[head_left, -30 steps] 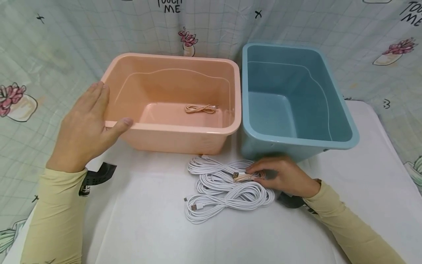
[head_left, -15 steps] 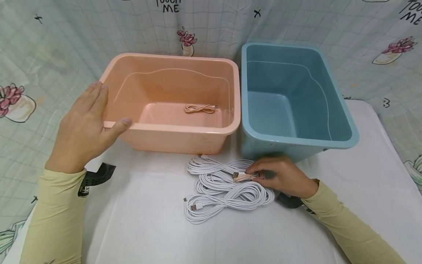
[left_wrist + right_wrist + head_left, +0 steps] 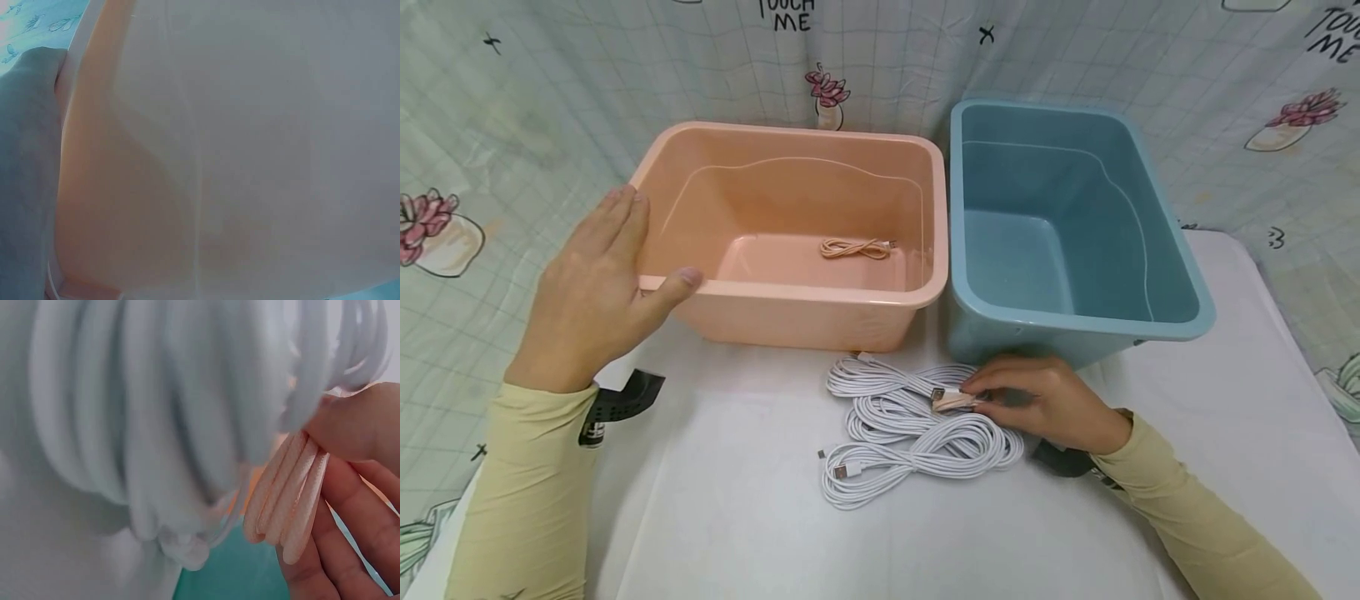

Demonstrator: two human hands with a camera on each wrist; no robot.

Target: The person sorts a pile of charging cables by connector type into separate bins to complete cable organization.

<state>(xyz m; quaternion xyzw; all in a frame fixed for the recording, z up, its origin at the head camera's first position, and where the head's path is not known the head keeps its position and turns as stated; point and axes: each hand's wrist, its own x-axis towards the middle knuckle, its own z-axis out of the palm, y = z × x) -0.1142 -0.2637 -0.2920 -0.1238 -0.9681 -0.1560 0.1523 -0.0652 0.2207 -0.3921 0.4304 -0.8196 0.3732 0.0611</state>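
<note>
My right hand (image 3: 1045, 400) pinches a bundled peach USB cable (image 3: 952, 401) between thumb and fingertips, just above a pile of coiled white USB cables (image 3: 936, 446). Close up in the right wrist view, braided peach loops (image 3: 287, 497) hang below the thumb, with blurred white coils (image 3: 169, 412) beside them. On the left, my left hand (image 3: 591, 287) rests at the near left corner of a peach bin (image 3: 797, 293). Its fingers lie straight along the rim, and the thumb reaches over the front edge. Inside that bin, another peach cable (image 3: 856, 248) lies bundled on the floor.
A blue bin (image 3: 1082, 321) stands right beside the peach one, behind my right hand. Both sit on a white-covered table (image 3: 760, 517). Patterned fabric (image 3: 887, 58) hangs behind them.
Little differs. My right hand's fingertips have shifted slightly on the peach USB cable, and less of its loops shows behind them. The left hand and both bins stay where they were.
</note>
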